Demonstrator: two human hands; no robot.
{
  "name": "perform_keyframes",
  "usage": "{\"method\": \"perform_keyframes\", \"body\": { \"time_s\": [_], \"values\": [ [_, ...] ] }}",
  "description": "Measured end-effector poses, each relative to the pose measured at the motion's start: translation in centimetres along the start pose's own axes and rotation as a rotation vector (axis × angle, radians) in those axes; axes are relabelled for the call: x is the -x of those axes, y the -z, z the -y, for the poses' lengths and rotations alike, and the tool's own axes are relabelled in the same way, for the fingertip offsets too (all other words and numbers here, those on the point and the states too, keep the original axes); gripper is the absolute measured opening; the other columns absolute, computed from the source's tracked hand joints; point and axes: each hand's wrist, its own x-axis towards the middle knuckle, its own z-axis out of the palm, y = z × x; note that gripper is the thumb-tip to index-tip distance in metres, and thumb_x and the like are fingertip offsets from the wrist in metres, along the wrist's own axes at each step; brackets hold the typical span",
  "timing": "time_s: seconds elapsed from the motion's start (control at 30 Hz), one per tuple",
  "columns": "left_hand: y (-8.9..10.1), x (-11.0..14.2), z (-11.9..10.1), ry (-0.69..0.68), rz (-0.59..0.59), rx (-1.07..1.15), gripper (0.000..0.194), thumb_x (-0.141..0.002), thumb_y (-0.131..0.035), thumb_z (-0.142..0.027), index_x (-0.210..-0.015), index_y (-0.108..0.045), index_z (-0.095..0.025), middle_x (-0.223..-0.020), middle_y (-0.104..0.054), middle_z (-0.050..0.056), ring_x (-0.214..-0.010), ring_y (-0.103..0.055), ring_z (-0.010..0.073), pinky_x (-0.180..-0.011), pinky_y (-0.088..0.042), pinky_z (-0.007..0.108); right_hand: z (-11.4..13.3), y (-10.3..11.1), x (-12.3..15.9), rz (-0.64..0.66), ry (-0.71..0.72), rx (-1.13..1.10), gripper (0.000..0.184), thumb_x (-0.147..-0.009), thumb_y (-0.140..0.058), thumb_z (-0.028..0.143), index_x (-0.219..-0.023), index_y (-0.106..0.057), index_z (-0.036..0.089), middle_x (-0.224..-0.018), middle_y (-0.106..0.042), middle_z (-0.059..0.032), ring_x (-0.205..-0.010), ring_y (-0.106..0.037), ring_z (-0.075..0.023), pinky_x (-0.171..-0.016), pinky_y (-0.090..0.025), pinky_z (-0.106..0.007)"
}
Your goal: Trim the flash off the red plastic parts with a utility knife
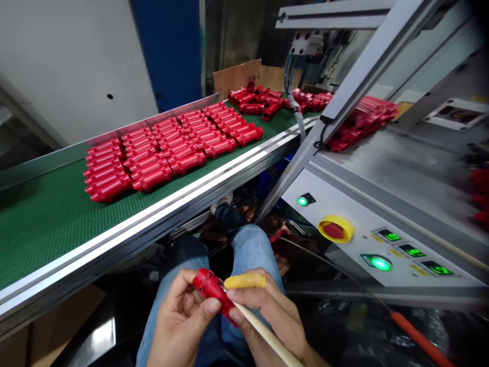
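Note:
Over my lap, my left hand [187, 311] is closed around a red ribbed plastic housing [216, 291], held tilted. My right hand [267, 311] grips a slim tool with a long cream handle [263, 329]. A small bit of metal shows at the tool's front, against the housing's upper side; its exact shape is hidden by my fingers. One finger of the right hand wears a yellow finger cover [244, 281]. Some right fingertips also rest by the housing's lower end.
Ahead runs a green conveyor belt [49, 219] with a metal edge, bearing rows of red housings [183, 142]. A loose red pile [260, 99] lies farther back by cardboard [239, 74]. At right stands a machine with an emergency stop button [334, 230]. An orange-handled rod [418, 336] slants below.

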Motion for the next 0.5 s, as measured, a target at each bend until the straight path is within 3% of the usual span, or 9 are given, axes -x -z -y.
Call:
{"method": "perform_keyframes", "body": {
  "time_s": [0.5],
  "values": [
    [-0.11,0.03,-0.48,0.009,-0.010,-0.108,0.015,-0.081,-0.085,-0.022,-0.087,-0.071,-0.021,-0.080,-0.075,0.001,-0.073,-0.070,0.0143,-0.071,-0.056,0.021,0.59,-0.68,0.33,-0.074,-0.072,0.132,0.029,-0.087,-0.065,0.001,-0.110,-0.067,0.017,-0.099,-0.070,-0.0047,-0.092,-0.063,-0.0135,-0.085,-0.055,-0.028]
  ]
}}
